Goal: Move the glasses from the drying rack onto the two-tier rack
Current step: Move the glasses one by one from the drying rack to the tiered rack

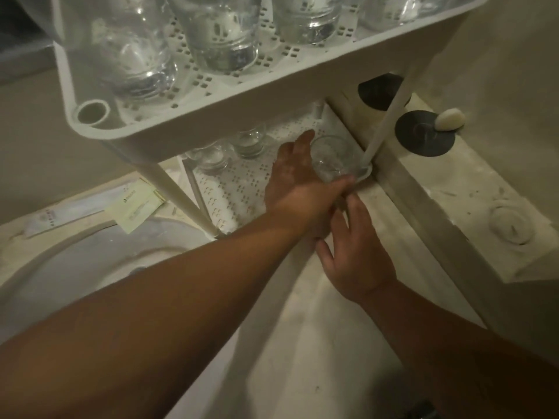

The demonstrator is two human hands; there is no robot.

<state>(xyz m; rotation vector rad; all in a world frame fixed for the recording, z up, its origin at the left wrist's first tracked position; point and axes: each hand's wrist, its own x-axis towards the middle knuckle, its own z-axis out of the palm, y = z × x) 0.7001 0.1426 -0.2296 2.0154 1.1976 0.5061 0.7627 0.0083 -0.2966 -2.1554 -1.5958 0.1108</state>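
head | left hand (298,176) fingers curled round glass (334,160), lower tier of two-tier rack (193,128), 3 o'clock corner | right hand (352,252) fingers loosely spread, touching nothing clearly | upper tier: glasses (220,34); lower tier 10 o'clock: two glasses (230,149)

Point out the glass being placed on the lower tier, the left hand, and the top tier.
glass (332,158): head view, clear side wall.
left hand (298,179): head view, back of hand.
top tier (272,95): head view, front rim.

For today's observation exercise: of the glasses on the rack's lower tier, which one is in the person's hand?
The glass at the right front corner, held by the left hand; the other two stand untouched further back left.
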